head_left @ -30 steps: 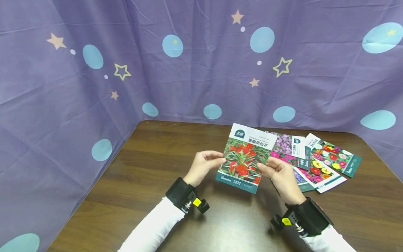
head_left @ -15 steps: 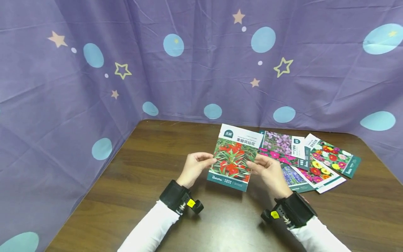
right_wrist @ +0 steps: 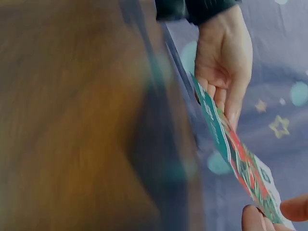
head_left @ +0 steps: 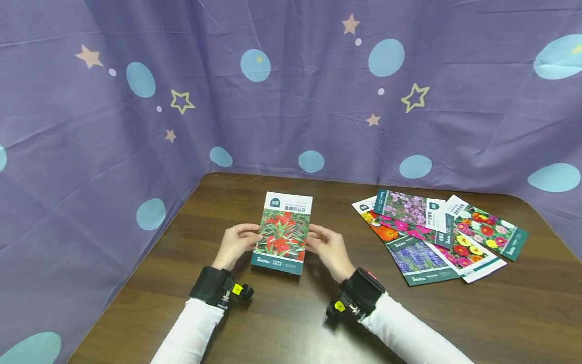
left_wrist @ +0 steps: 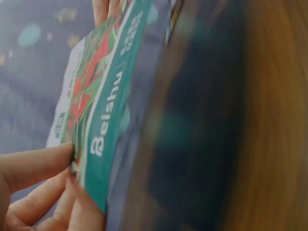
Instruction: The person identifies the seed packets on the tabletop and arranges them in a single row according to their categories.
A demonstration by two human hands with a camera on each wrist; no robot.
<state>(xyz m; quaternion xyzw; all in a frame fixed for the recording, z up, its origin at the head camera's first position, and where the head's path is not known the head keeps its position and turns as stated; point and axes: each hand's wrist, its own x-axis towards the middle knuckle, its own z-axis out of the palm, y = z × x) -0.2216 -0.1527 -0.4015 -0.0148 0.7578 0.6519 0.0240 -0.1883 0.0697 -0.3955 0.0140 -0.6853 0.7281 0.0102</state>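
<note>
A flower seed packet (head_left: 283,233) with red blooms and a teal bottom band is held face up over the table's middle. My left hand (head_left: 234,246) pinches its left edge, thumb on the front and fingers behind, as the left wrist view shows on the packet (left_wrist: 98,110). On the opposite edge, my right hand (head_left: 331,251) pinches it too; in the right wrist view the thumb (right_wrist: 296,209) and fingertips stand on either side of the packet (right_wrist: 240,159). The wrist views show the packet raised off the wood, tilted.
Several other seed packets lie overlapping at the right: one with purple flowers (head_left: 404,208), one with lavender-blue spikes (head_left: 420,260), one with mixed blooms (head_left: 488,230). The brown wooden table (head_left: 150,303) ends at a purple curtain (head_left: 273,126) behind and left.
Both hands have carried the red-flower seed packet left, away from the other packets, and it looks straighter to the table. More of the pile at the right is uncovered.
</note>
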